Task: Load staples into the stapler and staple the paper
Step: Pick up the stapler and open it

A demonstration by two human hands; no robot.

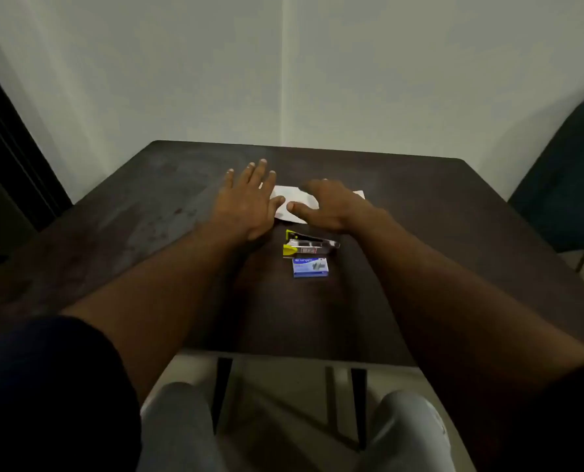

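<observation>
A small white paper (292, 201) lies flat near the middle of the dark table (147, 206). My left hand (249, 201) stretches out flat over the paper's left end, fingers spread and holding nothing. My right hand (331, 207) hovers palm down over the paper's right part, fingers apart and empty, covering much of it. Just nearer to me lies a black and yellow stapler (309, 245) on its side. A small blue staple box (310, 267) sits right in front of the stapler, lid shut.
The table stands against a pale wall corner. A dark chair back (569, 185) rises at the right edge. My knees (181, 427) in grey trousers show below the table's near edge.
</observation>
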